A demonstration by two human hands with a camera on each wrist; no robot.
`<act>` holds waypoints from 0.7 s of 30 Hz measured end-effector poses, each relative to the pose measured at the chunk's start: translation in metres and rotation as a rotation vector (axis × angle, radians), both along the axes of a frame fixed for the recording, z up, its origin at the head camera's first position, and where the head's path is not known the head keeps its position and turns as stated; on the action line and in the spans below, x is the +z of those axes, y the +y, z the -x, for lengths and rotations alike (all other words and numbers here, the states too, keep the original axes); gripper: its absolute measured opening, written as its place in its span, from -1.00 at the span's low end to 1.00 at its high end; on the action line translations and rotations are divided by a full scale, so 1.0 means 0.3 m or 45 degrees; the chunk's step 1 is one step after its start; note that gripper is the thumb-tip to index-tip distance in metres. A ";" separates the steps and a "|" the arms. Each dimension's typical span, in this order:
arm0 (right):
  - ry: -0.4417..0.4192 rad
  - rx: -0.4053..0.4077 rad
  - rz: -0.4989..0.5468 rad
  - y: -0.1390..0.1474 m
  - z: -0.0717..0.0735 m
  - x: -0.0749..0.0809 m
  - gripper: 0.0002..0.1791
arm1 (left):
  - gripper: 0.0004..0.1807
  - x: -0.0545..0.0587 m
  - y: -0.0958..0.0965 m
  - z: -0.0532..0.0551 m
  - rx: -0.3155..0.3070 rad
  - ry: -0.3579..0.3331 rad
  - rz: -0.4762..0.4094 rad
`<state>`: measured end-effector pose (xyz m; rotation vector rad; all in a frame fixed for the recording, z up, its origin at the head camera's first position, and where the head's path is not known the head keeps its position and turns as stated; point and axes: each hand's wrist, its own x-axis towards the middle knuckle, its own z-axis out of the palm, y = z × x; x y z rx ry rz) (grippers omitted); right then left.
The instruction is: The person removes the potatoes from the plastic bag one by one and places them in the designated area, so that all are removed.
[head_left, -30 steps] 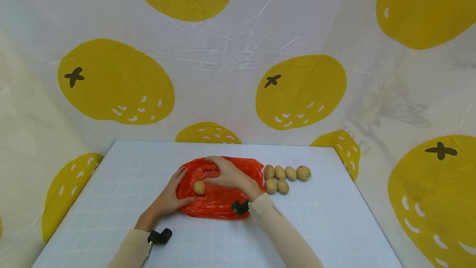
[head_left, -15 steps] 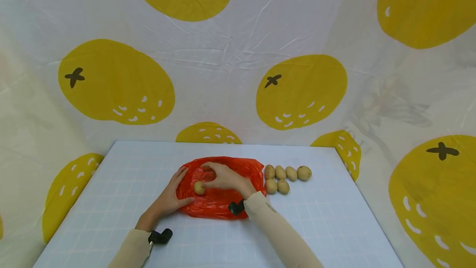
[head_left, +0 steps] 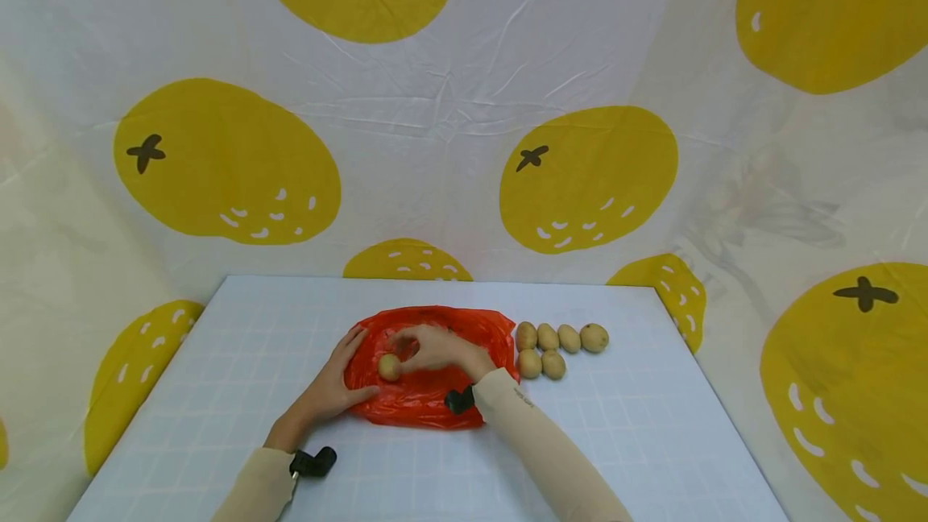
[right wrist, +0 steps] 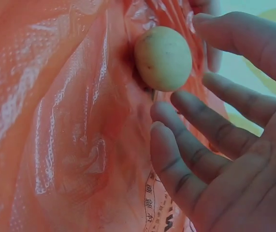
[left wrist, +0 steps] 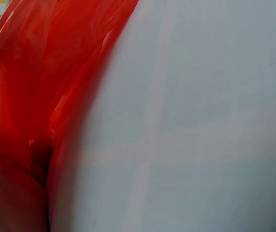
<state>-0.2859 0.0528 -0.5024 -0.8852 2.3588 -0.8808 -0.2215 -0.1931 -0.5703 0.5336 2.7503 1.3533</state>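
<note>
A small round potato (head_left: 388, 367) lies on a flattened red plastic bag (head_left: 428, 393) in the head view. Close to it is my right hand (head_left: 431, 347), its fingers loosely bent. The right wrist view shows those fingers (right wrist: 210, 128) spread just beside the potato (right wrist: 163, 59), not wrapped round it. My left hand (head_left: 332, 383) rests at the bag's left edge, fingers extended and thumb lying over the plastic. In the left wrist view, red plastic (left wrist: 36, 72) fills the left side, and that hand is mostly hidden.
Several potatoes (head_left: 553, 365) sit in two rows just right of the bag. Everything lies on a pale checked tabletop (head_left: 631, 425). A white curtain (head_left: 442, 63) printed with yellow fruit hangs behind the table.
My right hand has moved slightly left and down over the bag, closer to the potato, its fingers bending more. My left hand, the bag and the potatoes have stayed put.
</note>
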 end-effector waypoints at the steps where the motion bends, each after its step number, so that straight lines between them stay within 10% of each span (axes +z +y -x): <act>1: -0.008 -0.007 -0.010 -0.001 0.002 -0.002 -0.43 | 0.19 0.001 0.001 0.001 0.001 0.002 -0.002; 21: -0.031 0.029 -0.006 -0.037 0.003 -0.046 -0.53 | 0.20 0.017 0.011 -0.007 0.017 -0.025 0.032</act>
